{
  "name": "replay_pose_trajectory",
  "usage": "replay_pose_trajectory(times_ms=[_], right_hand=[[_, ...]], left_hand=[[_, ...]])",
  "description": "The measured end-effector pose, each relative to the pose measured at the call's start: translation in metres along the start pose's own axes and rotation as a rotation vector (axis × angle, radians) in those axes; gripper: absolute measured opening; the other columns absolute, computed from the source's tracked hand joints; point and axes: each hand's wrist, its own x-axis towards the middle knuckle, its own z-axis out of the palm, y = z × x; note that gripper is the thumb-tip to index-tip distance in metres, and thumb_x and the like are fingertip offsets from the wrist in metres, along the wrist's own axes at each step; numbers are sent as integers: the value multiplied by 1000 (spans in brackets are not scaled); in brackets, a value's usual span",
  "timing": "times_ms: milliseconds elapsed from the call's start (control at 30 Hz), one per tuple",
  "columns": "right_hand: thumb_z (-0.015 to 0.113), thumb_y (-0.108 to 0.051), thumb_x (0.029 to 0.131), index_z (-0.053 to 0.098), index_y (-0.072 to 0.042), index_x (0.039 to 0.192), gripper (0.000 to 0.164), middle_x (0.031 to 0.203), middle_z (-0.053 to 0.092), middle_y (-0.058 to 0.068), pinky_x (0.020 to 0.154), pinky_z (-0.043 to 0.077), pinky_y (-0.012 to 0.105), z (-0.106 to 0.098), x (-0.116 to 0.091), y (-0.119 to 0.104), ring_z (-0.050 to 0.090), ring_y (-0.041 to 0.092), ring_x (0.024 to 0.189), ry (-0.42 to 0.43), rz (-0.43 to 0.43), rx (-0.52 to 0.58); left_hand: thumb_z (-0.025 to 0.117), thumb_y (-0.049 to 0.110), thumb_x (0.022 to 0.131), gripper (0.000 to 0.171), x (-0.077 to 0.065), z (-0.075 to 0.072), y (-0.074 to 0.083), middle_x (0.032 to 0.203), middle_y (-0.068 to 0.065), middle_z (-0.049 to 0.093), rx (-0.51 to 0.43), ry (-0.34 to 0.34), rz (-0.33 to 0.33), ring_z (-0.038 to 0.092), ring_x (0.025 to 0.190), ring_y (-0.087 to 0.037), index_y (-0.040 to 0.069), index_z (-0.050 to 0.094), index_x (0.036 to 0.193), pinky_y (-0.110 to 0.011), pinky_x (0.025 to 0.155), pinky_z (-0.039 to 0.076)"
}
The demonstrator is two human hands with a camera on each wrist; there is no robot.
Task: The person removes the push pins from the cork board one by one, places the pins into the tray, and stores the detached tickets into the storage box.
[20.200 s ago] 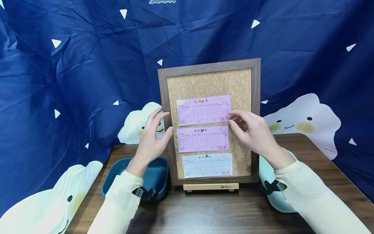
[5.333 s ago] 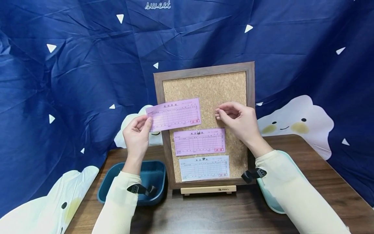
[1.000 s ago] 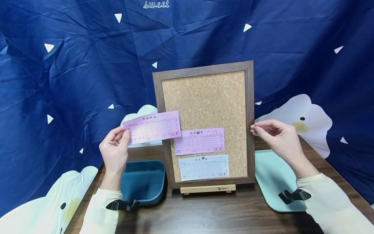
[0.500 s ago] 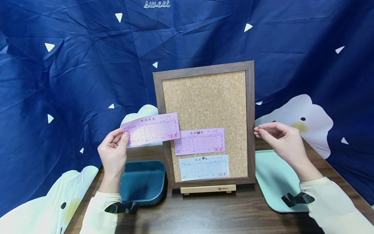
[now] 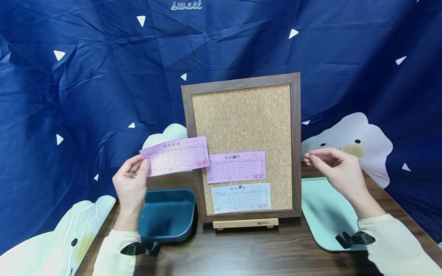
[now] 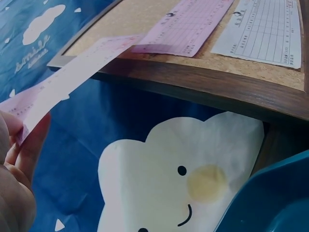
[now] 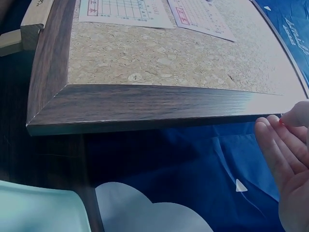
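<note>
My left hand [image 5: 130, 186] pinches a pink receipt slip [image 5: 175, 156] by its lower left corner, at the board's left side. In the head view the slip's right end overlaps the frame. My right hand [image 5: 340, 168] is just beyond the board's right edge, thumb against fingertips. A small orange-red push pin [image 7: 282, 123] shows between them in the right wrist view, mostly hidden. On the framed cork board [image 5: 245, 115], a second pink receipt slip [image 5: 236, 169] and a pale blue receipt slip [image 5: 241, 200] hang below the middle, each under a dark pin.
The board leans on a small wooden stand [image 5: 245, 223] on the brown table [image 5: 235, 253]. A dark teal bin [image 5: 167, 220] sits below my left hand. Under my right hand lies a mint green tray [image 5: 324, 214]. A blue cloth [image 5: 221, 42] hangs behind.
The upper pink slip, earlier pinned on the board with an orange pin, is now off it in my left hand. Both hands have moved outward and slightly down.
</note>
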Motion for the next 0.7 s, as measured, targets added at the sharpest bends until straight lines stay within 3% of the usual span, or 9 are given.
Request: replay_pose_trajectory(times_ms=[367,700], right_hand=[[70,13,97,72,17,112,15,99,81,-20,79,60,12,-1,-5,3,78,-4,86,6,7,-29],[70,12,97,72,17,112,16,99,81,-20,78,60,12,-3,-9,8,78,-3,85,12,19,-32]], left_hand=[[73,-8,96,16,-4,-9,-3,95,12,82,-38,28,-6,78,84,0,-11,76,111,-13,79,61],[76,-4,96,14,-3,-20,-6,96,8,83,-55,47,-17,78,87,-2,-6,78,109,-14,82,61]])
